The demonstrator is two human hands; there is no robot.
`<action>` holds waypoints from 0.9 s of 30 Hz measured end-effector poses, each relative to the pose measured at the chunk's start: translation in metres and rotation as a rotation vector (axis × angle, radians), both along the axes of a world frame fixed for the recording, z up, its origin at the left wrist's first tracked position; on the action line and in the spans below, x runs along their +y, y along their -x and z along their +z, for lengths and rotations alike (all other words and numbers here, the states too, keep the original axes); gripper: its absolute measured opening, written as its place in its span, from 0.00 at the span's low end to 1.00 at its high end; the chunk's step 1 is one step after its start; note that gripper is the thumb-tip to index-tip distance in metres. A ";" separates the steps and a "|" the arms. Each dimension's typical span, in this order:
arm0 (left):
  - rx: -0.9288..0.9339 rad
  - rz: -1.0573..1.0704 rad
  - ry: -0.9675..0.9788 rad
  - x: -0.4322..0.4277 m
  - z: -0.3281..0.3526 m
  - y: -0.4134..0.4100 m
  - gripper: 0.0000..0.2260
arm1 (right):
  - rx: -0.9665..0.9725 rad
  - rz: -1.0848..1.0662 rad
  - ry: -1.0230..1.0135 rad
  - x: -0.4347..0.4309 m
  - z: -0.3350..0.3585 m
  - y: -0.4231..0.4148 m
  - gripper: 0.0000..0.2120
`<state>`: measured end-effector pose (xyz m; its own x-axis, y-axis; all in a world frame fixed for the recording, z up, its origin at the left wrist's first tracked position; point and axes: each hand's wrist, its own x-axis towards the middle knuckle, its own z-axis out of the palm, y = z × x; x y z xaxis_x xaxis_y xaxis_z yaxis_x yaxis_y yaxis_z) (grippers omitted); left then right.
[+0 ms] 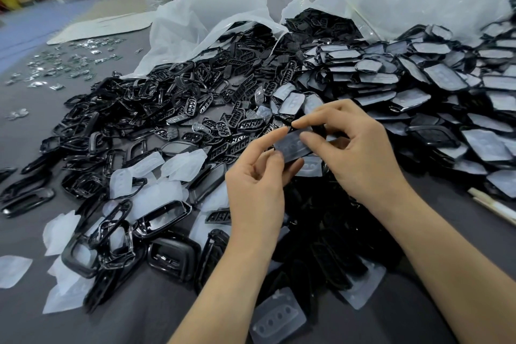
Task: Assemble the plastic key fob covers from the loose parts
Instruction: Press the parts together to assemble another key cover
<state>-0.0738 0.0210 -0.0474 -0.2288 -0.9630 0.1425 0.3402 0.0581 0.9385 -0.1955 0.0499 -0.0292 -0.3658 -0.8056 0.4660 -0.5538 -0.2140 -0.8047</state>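
Plastic in glossy black makes up the cover you hold, a flat, rounded oblong with a milky, soft-looking pad bearing round dimples laid over its face. It sits above the middle of the table, between your two hands. Your left hand pinches its left end, forefinger along the upper edge and thumb under the lower edge. Your right hand pinches its right end, forefinger curled over the top and thumb pressed on the padded face. The long axis runs left to right, tilted slightly up toward the right, with the padded face turned up toward you.

Loose parts lie all round on the grey, matte table:
- hollow black frames, shiny and rounded, heaped at left and near you;
- slotted black button plates, small and ribbed, beyond your left hand;
- frosted pads, limp and thin, scattered among the frames;
- padded covers stacked in overlapping rows at right.

Crinkled white bags spill parts at the back, and small silvery bits lie far left.
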 end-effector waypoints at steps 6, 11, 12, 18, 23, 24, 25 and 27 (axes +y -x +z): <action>0.006 0.018 0.011 0.000 0.000 0.001 0.19 | 0.058 -0.002 0.004 0.001 0.003 0.000 0.08; 0.025 0.020 0.013 -0.001 0.000 -0.001 0.20 | 0.085 0.045 0.026 0.003 0.004 0.000 0.08; 0.031 0.018 0.010 -0.001 0.000 -0.001 0.20 | 0.094 0.059 0.025 0.003 0.004 0.000 0.07; 0.008 0.049 -0.038 -0.003 0.000 -0.001 0.15 | 0.119 0.182 -0.095 0.004 0.003 0.004 0.13; -0.062 0.034 -0.012 -0.003 -0.002 -0.002 0.16 | 0.050 0.168 -0.094 0.002 0.003 0.006 0.04; -0.086 0.036 0.006 -0.003 -0.002 -0.001 0.17 | 0.030 0.162 -0.097 0.002 0.003 0.006 0.03; -0.098 0.033 0.017 -0.002 -0.002 -0.001 0.17 | 0.019 0.155 -0.100 0.001 0.002 0.007 0.02; -0.095 0.017 0.011 -0.001 -0.002 -0.001 0.16 | 0.032 0.140 -0.108 0.000 0.002 0.007 0.02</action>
